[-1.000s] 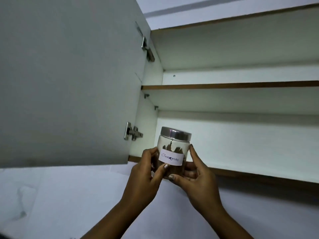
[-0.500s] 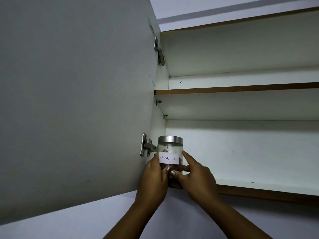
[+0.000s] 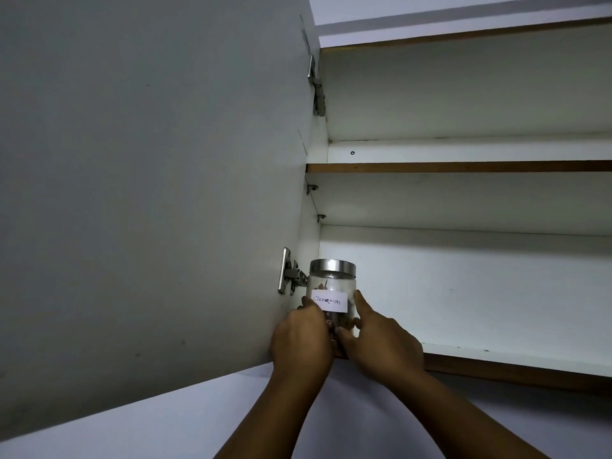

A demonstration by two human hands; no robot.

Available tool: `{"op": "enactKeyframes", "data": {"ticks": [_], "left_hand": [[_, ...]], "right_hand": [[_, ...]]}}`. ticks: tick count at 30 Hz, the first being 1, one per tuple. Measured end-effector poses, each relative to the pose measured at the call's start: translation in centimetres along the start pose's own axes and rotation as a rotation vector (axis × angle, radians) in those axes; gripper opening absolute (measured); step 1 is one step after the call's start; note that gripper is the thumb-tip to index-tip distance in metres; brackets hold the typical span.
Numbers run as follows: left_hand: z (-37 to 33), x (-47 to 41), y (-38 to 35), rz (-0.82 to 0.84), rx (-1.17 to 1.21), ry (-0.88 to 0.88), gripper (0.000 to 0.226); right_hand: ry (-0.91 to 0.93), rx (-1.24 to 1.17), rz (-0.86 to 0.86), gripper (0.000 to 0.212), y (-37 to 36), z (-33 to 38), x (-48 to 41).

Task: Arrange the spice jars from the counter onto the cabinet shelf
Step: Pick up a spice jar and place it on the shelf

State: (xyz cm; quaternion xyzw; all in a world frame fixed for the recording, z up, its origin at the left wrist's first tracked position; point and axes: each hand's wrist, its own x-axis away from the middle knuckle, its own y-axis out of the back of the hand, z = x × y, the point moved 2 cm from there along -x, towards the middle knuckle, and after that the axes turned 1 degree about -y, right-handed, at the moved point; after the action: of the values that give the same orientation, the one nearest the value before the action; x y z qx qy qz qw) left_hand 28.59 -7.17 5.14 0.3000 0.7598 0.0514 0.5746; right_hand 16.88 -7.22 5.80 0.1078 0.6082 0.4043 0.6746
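A clear glass spice jar with a silver lid and a white label reading "Cinnamon" stands upright at the far left end of the bottom cabinet shelf, close to the side wall. My left hand grips its left side. From the right, my right hand holds it with the thumb up along the glass. The jar's base is hidden behind my fingers.
The grey cabinet door hangs open at the left on two metal hinges, the lower hinge right beside the jar. A middle shelf runs above. A white wall lies below the cabinet.
Both hands carried the jar up and to the left, from in front of the shelf edge into the shelf's left corner. The view moved closer to the cabinet.
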Motion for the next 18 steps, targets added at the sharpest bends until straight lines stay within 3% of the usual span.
{"op": "enactKeyframes", "data": {"ticks": [5,8,11,16,18], "left_hand": [[0.1,1.2,-0.1,-0.058,0.13,-0.026,0.052],[0.4,2.7,0.4,-0.041,0.349,-0.108,0.052],[0.6,5.2,1.6,0.007,0.54,-0.131,0.049],[3.0,14.1,2.0,0.122,0.412,-0.067,0.064],[4.5,19.5,2.3,0.191,0.353,0.016,0.067]], "right_hand": [[0.047,0.13,0.025,0.077,-0.2,-0.1,1.1],[0.194,0.144,-0.024,0.069,-0.3,0.5,3.1],[0.296,-0.003,-0.015,0.067,-1.1,0.9,5.9],[0.339,-0.243,0.237,0.1,-4.7,1.8,14.4],[0.331,-0.281,0.374,0.104,-6.4,1.9,19.2]]}}
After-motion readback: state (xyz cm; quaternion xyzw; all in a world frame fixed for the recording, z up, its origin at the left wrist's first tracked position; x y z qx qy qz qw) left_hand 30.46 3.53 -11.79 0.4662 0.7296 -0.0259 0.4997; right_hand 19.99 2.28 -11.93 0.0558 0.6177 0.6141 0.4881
